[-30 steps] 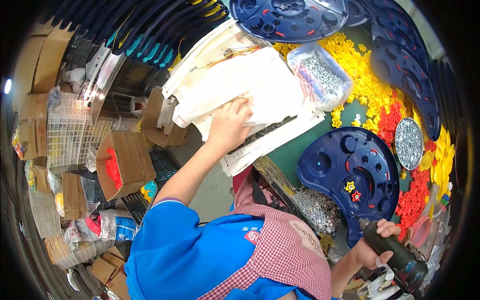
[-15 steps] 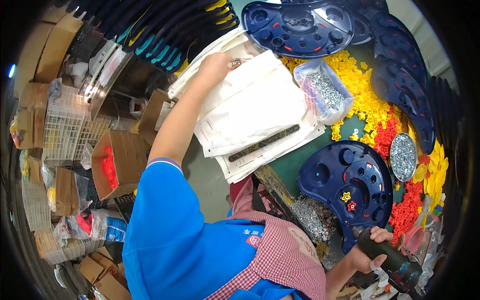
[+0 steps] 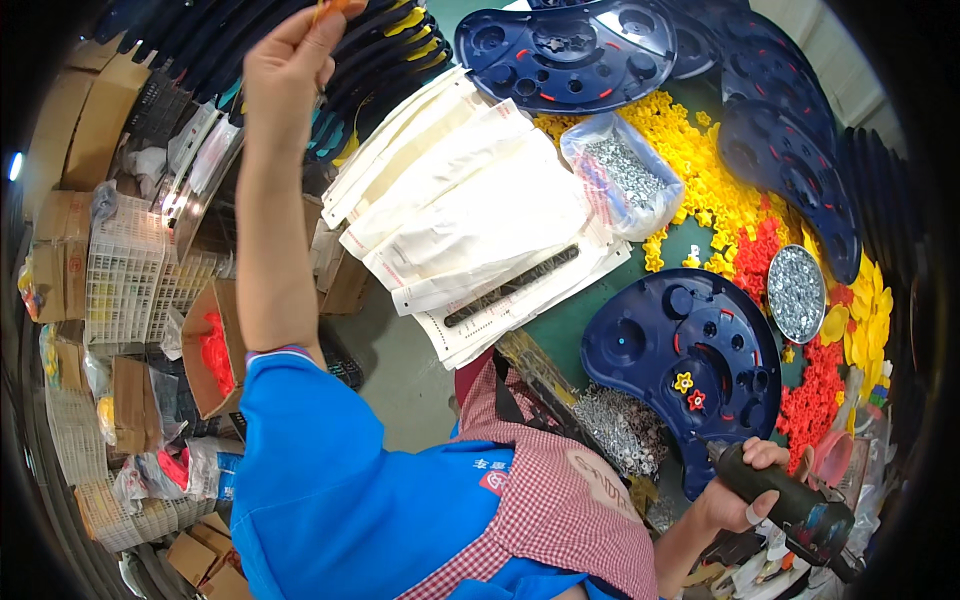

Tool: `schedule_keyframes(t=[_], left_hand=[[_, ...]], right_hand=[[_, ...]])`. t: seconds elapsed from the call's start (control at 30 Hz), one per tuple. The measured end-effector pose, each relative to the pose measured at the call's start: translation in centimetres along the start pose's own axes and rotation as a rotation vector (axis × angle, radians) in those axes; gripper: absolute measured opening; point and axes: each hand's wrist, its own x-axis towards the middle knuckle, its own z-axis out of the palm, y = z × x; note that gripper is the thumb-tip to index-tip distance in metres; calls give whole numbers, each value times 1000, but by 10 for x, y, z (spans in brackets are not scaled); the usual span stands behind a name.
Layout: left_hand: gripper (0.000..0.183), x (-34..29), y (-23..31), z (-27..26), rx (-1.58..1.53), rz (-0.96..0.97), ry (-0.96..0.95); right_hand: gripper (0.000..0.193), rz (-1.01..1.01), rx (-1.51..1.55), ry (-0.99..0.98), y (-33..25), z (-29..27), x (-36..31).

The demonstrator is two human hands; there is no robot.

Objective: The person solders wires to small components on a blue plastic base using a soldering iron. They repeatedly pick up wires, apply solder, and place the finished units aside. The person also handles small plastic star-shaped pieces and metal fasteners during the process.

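My left hand (image 3: 292, 58) is raised at the far left, fingertips pinched at the picture's top edge. A small orange thing (image 3: 329, 8) shows between them; its kind is cut off. Stacked dark-blue moulded panels hang just behind that hand. At the lower right, my right hand (image 3: 722, 503) grips a black power screwdriver (image 3: 800, 512). Its tip points at the narrow lower end of a dark-blue curved plastic panel (image 3: 630, 375) on the green bench. A yellow star piece (image 3: 684, 382) and a red star piece (image 3: 697, 400) sit on this panel.
White paper sheets (image 3: 470, 225) overlap at the bench's left edge. Beyond the panel are a plastic-lined tub of screws (image 3: 625, 165), a metal dish of small parts (image 3: 797, 293), yellow pieces (image 3: 690, 150) and red pieces (image 3: 812, 385). Cartons and white crates (image 3: 135, 255) stand at left.
My left hand has lifted off the paper sheets and swung up and left, the small orange thing showing in its fingers. My right hand still holds the screwdriver by the panel.
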Motion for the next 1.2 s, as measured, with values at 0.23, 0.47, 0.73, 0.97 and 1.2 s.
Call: schedule_keyframes(t=[0.23, 0.47, 0.73, 0.97, 1.2], left_hand=[[21, -7, 42, 104, 35, -133, -472], [14, -31, 12, 185, -99, 17, -1018], [37, -87, -26, 212, 383, 165, -1072], [22, -109, -36, 221, -248, -545, -857], [38, -166, -37, 268, 374, 454, -649]], right_hand=[[59, 21, 28, -12, -5, 1, -2], [80, -39, 48, 13, -15, -5, -4], [83, -40, 26, 31, -14, -9, 0], [84, -51, 52, 18, -13, 0, 5], [86, -35, 48, 25, -12, 5, 8]])
